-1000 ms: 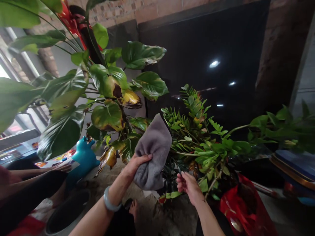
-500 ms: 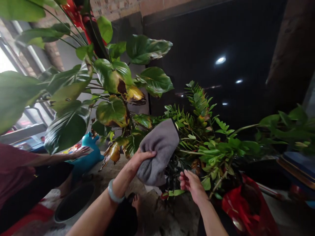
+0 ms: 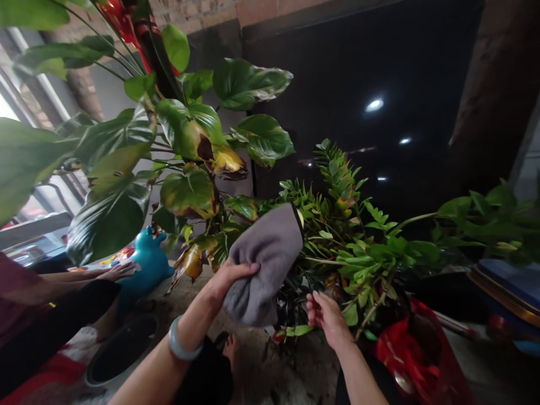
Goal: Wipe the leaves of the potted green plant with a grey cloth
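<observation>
My left hand [image 3: 225, 279] is closed on a grey cloth [image 3: 270, 256], its thumb lying across the front. The cloth hangs bunched at the bottom and has a dark edge at its upper right. Behind it are the potted plants' leaves. To the right, my right hand [image 3: 328, 316] has curled fingers, thumb and forefinger close together beside dark leaves [image 3: 300, 301]; whether anything thin is between them I cannot make out. A green leaf [image 3: 298, 331] lies just left of and below that hand. Feathery green foliage [image 3: 371, 253] rises beyond it.
A large plant with broad, partly browned leaves [image 3: 189, 191] fills the left. Another person's hands [image 3: 113, 273] are by a blue animal figure [image 3: 145, 261]. A dark bucket [image 3: 122, 349] stands below. Red wrapping [image 3: 422, 349] is at lower right, before a dark glossy panel [image 3: 337, 84].
My left hand and the cloth have shifted slightly left and down. My right hand stays nearly in place. The other person's hands have moved a little, and the whole view has shifted slightly.
</observation>
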Motion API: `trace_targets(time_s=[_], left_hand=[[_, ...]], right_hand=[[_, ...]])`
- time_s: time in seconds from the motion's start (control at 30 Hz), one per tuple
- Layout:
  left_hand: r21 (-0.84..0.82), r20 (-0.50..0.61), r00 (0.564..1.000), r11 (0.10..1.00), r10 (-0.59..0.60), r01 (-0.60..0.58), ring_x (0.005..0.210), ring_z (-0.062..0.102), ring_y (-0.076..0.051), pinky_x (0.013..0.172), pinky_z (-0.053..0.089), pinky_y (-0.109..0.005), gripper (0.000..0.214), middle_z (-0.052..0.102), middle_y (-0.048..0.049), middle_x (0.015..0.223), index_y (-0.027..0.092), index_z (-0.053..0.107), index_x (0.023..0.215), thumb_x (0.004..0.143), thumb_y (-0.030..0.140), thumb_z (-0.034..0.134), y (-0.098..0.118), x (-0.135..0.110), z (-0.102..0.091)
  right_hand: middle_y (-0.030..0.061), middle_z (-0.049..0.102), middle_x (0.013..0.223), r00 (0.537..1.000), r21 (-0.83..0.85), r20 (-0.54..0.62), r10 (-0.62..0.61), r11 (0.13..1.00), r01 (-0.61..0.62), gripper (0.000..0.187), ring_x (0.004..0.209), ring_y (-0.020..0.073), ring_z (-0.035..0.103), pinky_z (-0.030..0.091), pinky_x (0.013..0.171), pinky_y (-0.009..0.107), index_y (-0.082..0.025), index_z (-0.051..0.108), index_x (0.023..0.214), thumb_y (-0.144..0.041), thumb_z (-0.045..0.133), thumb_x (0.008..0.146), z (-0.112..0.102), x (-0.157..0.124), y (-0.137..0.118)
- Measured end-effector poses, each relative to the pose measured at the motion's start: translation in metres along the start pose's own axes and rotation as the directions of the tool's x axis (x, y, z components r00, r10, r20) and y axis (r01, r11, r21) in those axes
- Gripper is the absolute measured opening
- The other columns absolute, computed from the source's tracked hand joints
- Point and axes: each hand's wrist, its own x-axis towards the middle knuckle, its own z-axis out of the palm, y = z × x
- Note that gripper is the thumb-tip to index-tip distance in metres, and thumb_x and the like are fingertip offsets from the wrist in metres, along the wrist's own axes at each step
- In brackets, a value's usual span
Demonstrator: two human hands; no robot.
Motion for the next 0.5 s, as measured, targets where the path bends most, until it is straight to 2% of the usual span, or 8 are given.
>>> trace_targets(time_s=[0.07, 0.13, 0.23, 0.3, 0.33, 0.4, 0.43, 0.5], left_hand=[[-0.054, -0.061, 0.996, 0.996, 0.065, -0.069, 0.065, 0.066, -0.021, 0.066, 0.054, -0.033, 0.037, 0.073, -0.0058, 0.074, 0.013, 0.069, 0.082, 0.047, 0.022, 0.079, -0.002, 0.017, 0.012], [0.008, -0.041, 0.996, 0.997, 0.081, -0.081, 0.061, 0.064, -0.020, 0.064, 0.053, -0.031, 0.034, 0.072, -0.0037, 0.069, 0.013, 0.070, 0.077, 0.044, 0.016, 0.077, -0.022, 0.028, 0.017], [0.319, 0.093, 0.994, 0.947, -0.059, 0.026, 0.056, 0.058, -0.017, 0.058, 0.048, -0.026, 0.019, 0.067, 0.0011, 0.055, 0.014, 0.070, 0.059, 0.042, 0.006, 0.069, -0.062, 0.025, 0.008], [0.415, 0.192, 0.966, 0.906, -0.172, 0.079, 0.058, 0.058, -0.017, 0.059, 0.047, -0.025, 0.019, 0.068, 0.0023, 0.057, 0.016, 0.072, 0.060, 0.044, 0.006, 0.066, -0.073, 0.011, -0.005], [0.420, 0.230, 0.953, 0.903, -0.198, 0.087, 0.059, 0.059, -0.017, 0.060, 0.048, -0.025, 0.020, 0.069, 0.0021, 0.060, 0.016, 0.073, 0.062, 0.045, 0.007, 0.066, -0.071, 0.003, -0.011], [0.375, 0.249, 0.951, 0.924, -0.184, 0.081, 0.062, 0.062, -0.018, 0.062, 0.049, -0.025, 0.021, 0.071, 0.0005, 0.065, 0.016, 0.073, 0.067, 0.047, 0.010, 0.069, -0.052, -0.011, -0.019], [0.322, 0.226, 0.964, 0.945, -0.137, 0.059, 0.063, 0.063, -0.018, 0.062, 0.050, -0.026, 0.023, 0.072, -0.0006, 0.067, 0.016, 0.073, 0.070, 0.047, 0.012, 0.071, -0.039, -0.014, -0.020], [0.186, 0.106, 0.994, 0.983, -0.007, -0.013, 0.062, 0.064, -0.020, 0.061, 0.052, -0.029, 0.028, 0.072, -0.0022, 0.068, 0.017, 0.071, 0.075, 0.047, 0.017, 0.075, -0.013, -0.014, -0.018]], right_hand=[[-0.0028, 0.057, 0.046, 1.000, 0.016, -0.009, -0.018, 1.000, 0.018, 0.031, 0.034, 0.0080, 0.047, 0.039, 0.033, 0.020, -0.016, 0.061, 0.061, -0.042, 0.076, 0.051, 0.002, 0.001, 0.001], [-0.0033, 0.057, 0.046, 0.999, 0.024, -0.020, -0.030, 0.999, 0.030, 0.033, 0.034, 0.0079, 0.047, 0.038, 0.033, 0.020, -0.017, 0.061, 0.060, -0.044, 0.076, 0.050, 0.002, 0.002, 0.002], [-0.0034, 0.054, 0.042, 0.999, 0.005, -0.034, -0.011, 1.000, 0.011, 0.033, 0.030, 0.0081, 0.044, 0.035, 0.029, 0.020, -0.017, 0.059, 0.056, -0.043, 0.077, 0.047, -0.002, 0.003, 0.005], [-0.0030, 0.053, 0.040, 1.000, -0.009, -0.028, 0.008, 1.000, -0.008, 0.033, 0.028, 0.0082, 0.042, 0.033, 0.027, 0.020, -0.016, 0.059, 0.053, -0.042, 0.078, 0.046, -0.005, 0.003, 0.005], [-0.0029, 0.053, 0.040, 1.000, -0.009, -0.018, 0.010, 1.000, -0.010, 0.033, 0.027, 0.0083, 0.042, 0.033, 0.027, 0.021, -0.016, 0.059, 0.053, -0.041, 0.079, 0.046, -0.006, 0.002, 0.004], [-0.0027, 0.055, 0.042, 1.000, 0.005, 0.008, -0.005, 1.000, 0.005, 0.033, 0.029, 0.0084, 0.044, 0.034, 0.029, 0.021, -0.017, 0.059, 0.054, -0.042, 0.079, 0.047, -0.007, 0.001, 0.002], [-0.0028, 0.055, 0.043, 1.000, 0.015, 0.019, -0.017, 1.000, 0.017, 0.033, 0.030, 0.0083, 0.044, 0.035, 0.030, 0.021, -0.017, 0.059, 0.056, -0.042, 0.078, 0.047, -0.007, 0.000, 0.001], [-0.0030, 0.056, 0.044, 0.999, 0.032, 0.029, -0.036, 0.999, 0.035, 0.034, 0.032, 0.0079, 0.045, 0.037, 0.032, 0.021, -0.017, 0.061, 0.058, -0.043, 0.079, 0.047, -0.005, 0.000, -0.002]])
